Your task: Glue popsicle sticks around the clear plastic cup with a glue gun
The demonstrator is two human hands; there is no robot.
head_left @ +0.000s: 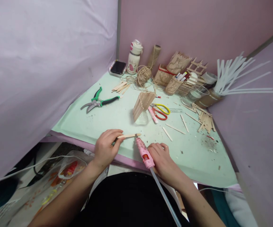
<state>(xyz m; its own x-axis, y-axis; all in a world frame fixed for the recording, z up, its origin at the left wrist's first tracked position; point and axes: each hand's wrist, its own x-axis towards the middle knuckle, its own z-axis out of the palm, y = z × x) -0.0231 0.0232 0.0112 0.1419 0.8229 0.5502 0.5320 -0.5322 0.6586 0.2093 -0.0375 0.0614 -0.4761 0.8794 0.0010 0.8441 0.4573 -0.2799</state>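
Wooden stick (127, 136) in the head view: it is held just above the table (124, 115), close to the near edge, lying nearly level. The left hand (107, 143) is mostly closed, pinching the stick's left end between thumb and fingers. The right hand (160, 157) is curled closed around a pink glue gun (144, 151), whose nozzle meets the stick close to its right end; whether they touch, I cannot tell. A long translucent glue stick (166, 197) runs out of the gun's rear, beyond the near edge. Farther in, around the middle of the table, stands a tilted wooden panel (144, 104) with a clear piece at its foot, and red-handled and yellow-handled tools (162, 114) lie beside it. Open pruning shears (97, 102) lie toward the left edge. A phone (118, 67) is at the far left corner, with a white bottle (133, 58) next to it and a ball of twine (144, 75) along the far edge. A pile of sticks (206, 120) lies by the right edge.
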